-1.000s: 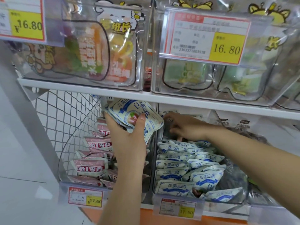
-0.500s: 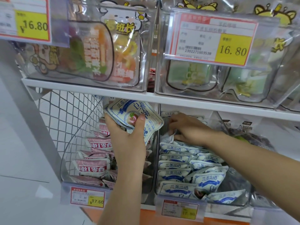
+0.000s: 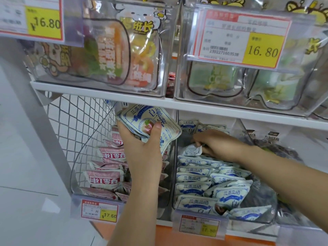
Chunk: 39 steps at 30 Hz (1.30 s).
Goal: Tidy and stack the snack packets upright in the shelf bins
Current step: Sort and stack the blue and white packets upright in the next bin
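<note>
left hand (image 3: 142, 153) grips blue packets (image 3: 140, 118), long axis slanting upper-left to lower-right; right hand (image 3: 219, 143) pinches single packet (image 3: 191, 150), corner up, far in right bin (image 3: 244, 126).

Bright even light; soft blur; edges bowed.

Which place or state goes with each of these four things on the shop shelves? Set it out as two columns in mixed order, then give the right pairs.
Things
1. left hand
2. right hand
3. pink packets
4. green pouches

Places or states
A. in the upper right bin
B. in the lower left bin
C. reaches into the lower right bin
D. holds blue-and-white packets just under the shelf

Pairs: 1-D, 2-C, 3-B, 4-A
</note>
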Tool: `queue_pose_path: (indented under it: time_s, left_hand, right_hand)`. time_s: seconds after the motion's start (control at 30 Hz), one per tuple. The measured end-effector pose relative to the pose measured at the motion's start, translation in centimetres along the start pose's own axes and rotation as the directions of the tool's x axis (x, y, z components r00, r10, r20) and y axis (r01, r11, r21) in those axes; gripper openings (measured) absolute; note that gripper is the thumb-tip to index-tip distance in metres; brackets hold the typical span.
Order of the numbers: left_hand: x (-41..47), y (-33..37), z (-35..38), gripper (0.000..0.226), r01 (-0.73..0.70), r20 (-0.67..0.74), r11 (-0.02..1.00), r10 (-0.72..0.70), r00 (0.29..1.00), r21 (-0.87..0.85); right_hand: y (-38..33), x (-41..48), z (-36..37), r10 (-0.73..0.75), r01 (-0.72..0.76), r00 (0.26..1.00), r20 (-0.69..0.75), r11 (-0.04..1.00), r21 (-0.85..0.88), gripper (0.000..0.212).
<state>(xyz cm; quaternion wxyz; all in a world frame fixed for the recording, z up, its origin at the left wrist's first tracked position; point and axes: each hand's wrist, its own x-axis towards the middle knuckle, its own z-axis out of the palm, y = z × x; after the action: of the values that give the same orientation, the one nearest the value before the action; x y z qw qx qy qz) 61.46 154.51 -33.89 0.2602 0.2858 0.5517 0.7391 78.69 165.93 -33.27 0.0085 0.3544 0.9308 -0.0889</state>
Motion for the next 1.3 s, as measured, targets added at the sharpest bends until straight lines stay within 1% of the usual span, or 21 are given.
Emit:
queue_pose_path:
  time_s: [0.07, 0.1, 0.17, 0.2, 0.27, 0.3, 0.33, 0.37, 0.43, 0.53, 0.63, 0.67, 0.83, 0.93, 1.0, 1.07, 1.2, 1.3]
  left_hand:
    - [0.1, -0.2, 0.0, 0.075, -0.001, -0.003, 1.000, 0.001, 1.000, 0.007]
    - [0.1, -0.2, 0.0, 0.075, -0.003, -0.004, 1.000, 0.003, 1.000, 0.005]
    - [0.0, -0.2, 0.0, 0.075, -0.015, -0.004, 1.000, 0.015, 1.000, 0.016]
    - [0.0, -0.1, 0.0, 0.076, -0.022, -0.004, 1.000, 0.022, 1.000, 0.020]
    - [0.0, -0.1, 0.0, 0.077, -0.027, -0.001, 0.999, 0.027, 1.000, 0.024]
    - [0.0, -0.2, 0.0, 0.076, -0.026, 0.000, 0.999, 0.026, 1.000, 0.022]
    - [-0.1, -0.2, 0.1, 0.075, -0.027, 0.002, 0.999, 0.027, 1.000, 0.022]
    - [-0.1, -0.2, 0.1, 0.075, -0.030, 0.001, 0.999, 0.030, 1.000, 0.025]
    - [-0.2, -0.2, 0.2, 0.080, -0.029, -0.002, 0.999, 0.029, 1.000, 0.043]
    - [-0.1, -0.2, 0.2, 0.080, -0.024, 0.003, 0.999, 0.024, 1.000, 0.034]
    - [0.1, -0.3, 0.1, 0.076, -0.016, 0.006, 1.000, 0.016, 1.000, 0.011]
    - [0.1, -0.3, 0.0, 0.075, -0.016, 0.009, 1.000, 0.016, 1.000, 0.005]
    - [0.1, -0.1, 0.0, 0.076, -0.015, 0.004, 1.000, 0.015, 1.000, -0.007]
    - [0.1, -0.1, -0.1, 0.075, -0.014, 0.006, 1.000, 0.014, 1.000, -0.013]
    - [0.0, -0.1, -0.1, 0.077, -0.013, 0.005, 1.000, 0.013, 1.000, -0.003]
    - [0.0, -0.2, 0.0, 0.079, -0.009, 0.006, 1.000, 0.009, 1.000, 0.006]
    - [0.1, -0.2, 0.0, 0.080, -0.002, -0.002, 1.000, 0.002, 1.000, 0.009]
    - [0.2, -0.2, 0.0, 0.078, 0.005, -0.002, 1.000, -0.005, 1.000, 0.000]
  right_hand:
    - [0.8, 0.0, -0.2, 0.060, -0.060, 0.998, 0.005, 0.998, -0.001, 0.010]
    - [1.2, 0.0, -0.4, 0.104, -0.104, 0.995, -0.005, 0.995, 0.007, 0.010]
    - [1.5, -0.1, -1.2, 0.176, -0.175, 0.984, -0.020, 0.984, 0.033, 0.019]
    - [1.4, -0.2, -1.4, 0.200, -0.200, 0.980, -0.019, 0.980, 0.008, 0.021]
    - [0.9, -0.1, -1.5, 0.216, -0.215, 0.976, -0.011, 0.968, -0.128, 0.013]
    - [0.7, 0.0, -1.3, 0.214, -0.210, 0.977, -0.002, 0.959, -0.192, 0.017]
    - [0.5, 0.2, -1.1, 0.210, -0.199, 0.978, 0.022, 0.952, -0.232, 0.024]
    - [0.2, 0.4, -0.9, 0.204, -0.186, 0.978, 0.047, 0.951, -0.246, 0.032]
    - [-0.2, 0.8, -1.2, 0.177, -0.161, 0.982, 0.061, 0.964, -0.214, 0.038]
    - [-0.5, 1.0, -2.1, 0.118, -0.115, 0.992, 0.038, 0.991, -0.065, 0.030]
    - [-0.8, 1.1, -1.9, 0.000, 0.010, 0.990, 0.142, 0.998, -0.069, 0.023]
    - [-0.8, 1.1, -1.8, -0.008, 0.024, 0.984, 0.179, 0.996, -0.086, 0.024]
    - [-0.9, 0.8, -2.3, 0.036, -0.021, 0.966, 0.256, 0.998, -0.062, 0.036]
    - [-0.8, 0.9, -2.1, 0.065, -0.029, 0.946, 0.317, 0.993, -0.115, 0.039]
    - [-0.7, 1.0, -2.0, 0.075, -0.038, 0.940, 0.334, 0.993, -0.116, 0.039]
    - [-0.7, 1.1, -2.0, 0.078, -0.049, 0.937, 0.341, 0.994, -0.093, 0.041]
    - [-0.7, 1.0, -2.3, 0.078, -0.087, 0.926, 0.369, 0.996, 0.008, 0.046]
    - [-0.5, 0.9, -2.4, 0.094, -0.105, 0.914, 0.395, 0.994, 0.007, 0.052]
